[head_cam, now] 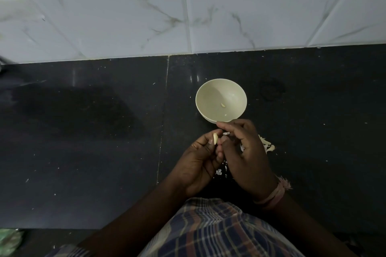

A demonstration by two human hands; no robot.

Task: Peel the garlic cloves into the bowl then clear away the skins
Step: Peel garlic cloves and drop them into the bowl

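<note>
A pale garlic clove (pixel 215 138) stands upright, pinched between the thumb and fingers of my left hand (pixel 198 162). My right hand (pixel 244 152) sits close beside it, its thumb and fingertips pinching a scrap of white skin (pixel 226 133). Both hands hover just in front of a small cream bowl (pixel 208 92) on the black counter. One peeled clove (pixel 223 105) and a small fragment lie inside the bowl. A heap of garlic skins (pixel 266 145) lies to the right, partly hidden by my right hand.
More skin bits (pixel 219 171) lie on the counter under my hands. White specks are scattered over the black counter (pixel 83 131). A marble-patterned tiled wall (pixel 188 6) rises behind the bowl. Something green (pixel 9 240) shows at the lower left corner.
</note>
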